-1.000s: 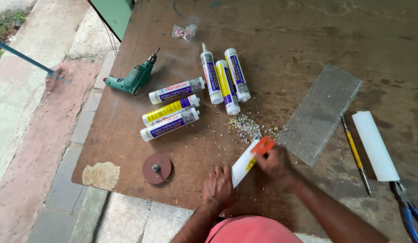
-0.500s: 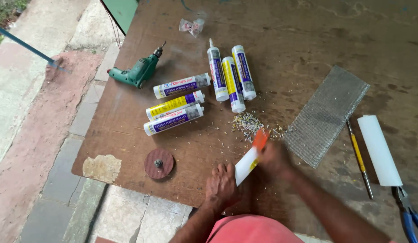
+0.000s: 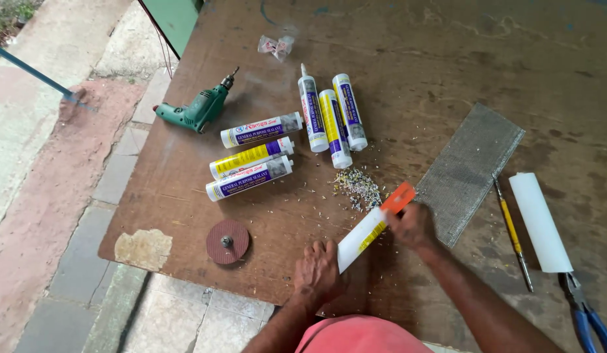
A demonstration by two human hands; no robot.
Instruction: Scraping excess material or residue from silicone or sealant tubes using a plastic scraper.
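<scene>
since a moment ago both hands slid slightly right along the brown wooden surface (image 3: 447, 52); left hand (image 3: 318, 268) grips the white sealant tube (image 3: 361, 238), right hand (image 3: 413, 225) closed on an orange-handled cutter (image 3: 399, 197), beside scattered shavings (image 3: 359, 186).

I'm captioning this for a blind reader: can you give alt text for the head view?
Left hand steadies a white sealant tube on a brown board; right hand holds an orange scraper to it. Six more tubes and a green drill lie beyond.
</scene>
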